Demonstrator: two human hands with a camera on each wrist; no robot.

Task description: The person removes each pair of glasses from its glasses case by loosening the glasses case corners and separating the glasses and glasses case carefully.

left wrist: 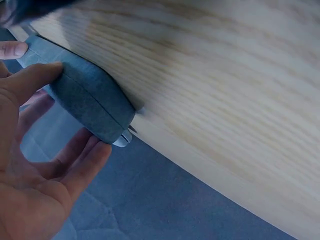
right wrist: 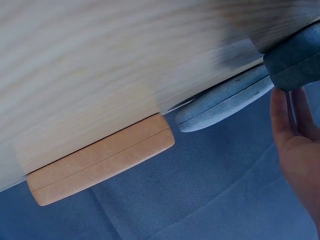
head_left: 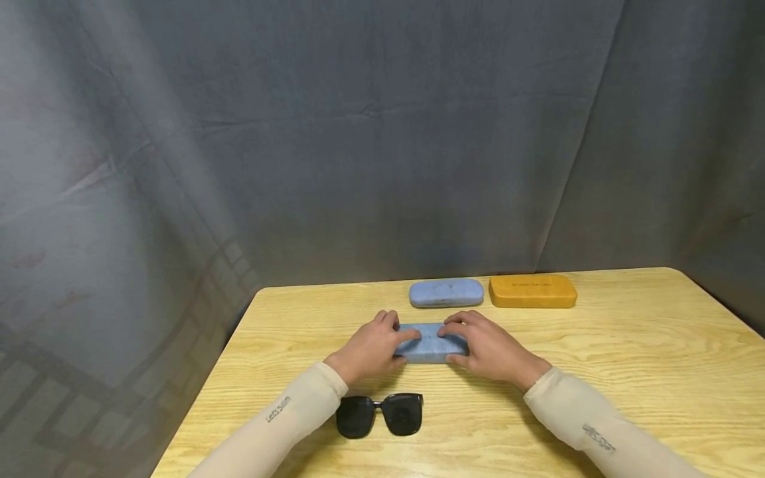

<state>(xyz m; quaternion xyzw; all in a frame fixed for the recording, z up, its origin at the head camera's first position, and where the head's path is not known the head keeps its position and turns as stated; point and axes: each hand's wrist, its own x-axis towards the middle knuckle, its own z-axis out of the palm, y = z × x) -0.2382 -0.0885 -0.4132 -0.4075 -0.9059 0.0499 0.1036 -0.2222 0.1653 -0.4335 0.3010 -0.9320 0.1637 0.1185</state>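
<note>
A blue glasses case [head_left: 427, 352] lies closed near the middle of the wooden table, between both hands. My left hand [head_left: 372, 346] grips its left end, with the thumb on top and the other fingers at the far side. The seam along the case [left wrist: 90, 95] shows as a thin closed line in the left wrist view. At the right end, my right hand [head_left: 493, 348] holds the case in a similar way; the right wrist view shows only part of this hand [right wrist: 302, 150]. Black sunglasses [head_left: 403, 415] lie nearer the front, by the left sleeve.
Behind the held case lie a periwinkle glasses case [head_left: 446, 293] and, to its right, an orange glasses case [head_left: 532, 293], both closed. The wooden table [head_left: 645, 345] ends at a grey curtain [head_left: 394, 166] at the back and left.
</note>
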